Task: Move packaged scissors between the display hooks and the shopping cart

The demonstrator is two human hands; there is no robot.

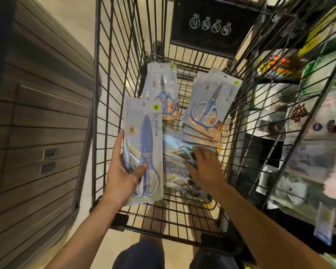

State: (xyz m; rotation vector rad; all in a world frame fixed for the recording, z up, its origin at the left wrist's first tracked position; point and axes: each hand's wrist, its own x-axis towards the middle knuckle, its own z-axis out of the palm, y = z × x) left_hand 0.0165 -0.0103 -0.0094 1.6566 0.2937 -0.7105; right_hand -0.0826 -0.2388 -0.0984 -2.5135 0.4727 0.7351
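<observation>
Right hand (206, 167) blurred, hiding packs (175, 152) beneath; shelf goods (303, 117) blurred.

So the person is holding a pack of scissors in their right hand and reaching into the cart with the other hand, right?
Not quite. The head view shows the pack of scissors held in the left hand, not the right. It is the right hand that reaches into the cart, resting on the pile of packs lying there.

Open top over the cart (113, 78), wire walls on 4 sides, scissor packs (208, 105) across its floor.
</observation>
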